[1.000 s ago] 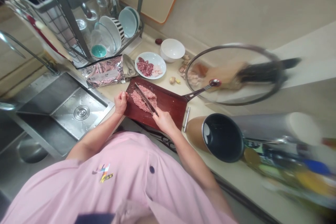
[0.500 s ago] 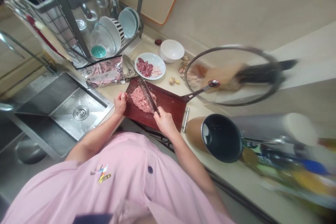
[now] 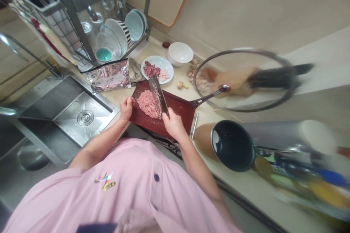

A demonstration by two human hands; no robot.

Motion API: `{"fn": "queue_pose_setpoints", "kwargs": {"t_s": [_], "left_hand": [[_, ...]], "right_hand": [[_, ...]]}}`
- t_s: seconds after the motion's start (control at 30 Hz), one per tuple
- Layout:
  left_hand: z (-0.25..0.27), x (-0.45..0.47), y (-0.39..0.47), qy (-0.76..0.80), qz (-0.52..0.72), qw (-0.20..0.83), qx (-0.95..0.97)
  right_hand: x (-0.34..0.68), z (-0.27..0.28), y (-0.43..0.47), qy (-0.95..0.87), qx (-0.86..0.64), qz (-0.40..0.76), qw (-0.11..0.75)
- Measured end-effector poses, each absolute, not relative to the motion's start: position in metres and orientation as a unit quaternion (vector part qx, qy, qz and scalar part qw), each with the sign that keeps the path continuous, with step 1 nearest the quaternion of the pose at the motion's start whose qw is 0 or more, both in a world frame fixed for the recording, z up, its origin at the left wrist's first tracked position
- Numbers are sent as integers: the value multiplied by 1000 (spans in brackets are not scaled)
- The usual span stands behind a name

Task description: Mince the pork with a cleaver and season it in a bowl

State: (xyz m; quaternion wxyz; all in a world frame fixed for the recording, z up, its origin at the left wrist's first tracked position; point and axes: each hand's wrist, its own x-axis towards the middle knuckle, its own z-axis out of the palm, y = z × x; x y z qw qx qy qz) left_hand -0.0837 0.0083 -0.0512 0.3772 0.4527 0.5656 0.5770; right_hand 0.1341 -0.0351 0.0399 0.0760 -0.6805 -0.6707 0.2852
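The cream worktop (image 3: 257, 189) on my remote feed carries a dark-red cutting board (image 3: 182, 107), white plate (image 3: 163, 62), white bowl (image 3: 180, 54), foil pouch (image 3: 111, 76) and tan saucepan (image 3: 232, 145).

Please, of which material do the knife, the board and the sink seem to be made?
Knife: metal, probably steel; its flat blade is grey with a dull sheen.
Board: perhaps wood, perhaps plastic; it looks smooth and dark red-brown, but no grain can be made out.
Sink: likely stainless steel, satin finish; silver-grey with soft reflections.
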Motion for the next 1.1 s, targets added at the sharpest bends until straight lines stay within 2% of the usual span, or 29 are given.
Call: {"fn": "queue_pose_setpoints", "kwargs": {"t_s": [0.13, 0.27, 0.5, 0.7, 0.83, 1.1], "left_hand": [[-52, -84, 9, 565, 573, 375, 461], [-51, -84, 8, 558, 581, 381, 453], [-54, -84, 8, 564, 575, 382, 453], [-55, -85, 9, 563, 576, 380, 455], [-55, -84, 9, 562, 582, 378, 451], [-55, -84, 9, 563, 580, 377, 453]], "right_hand": [[129, 34, -33, -660, -665, 346, 53], [134, 30, -43, -655, -622, 422, 80], [129, 32, -64, -659, -628, 379, 166], [124, 37, -55, -673, -619, 390, 111], [124, 36, -58, -668, -612, 398, 143], [122, 33, -61, -667, -598, 418, 149]]}}
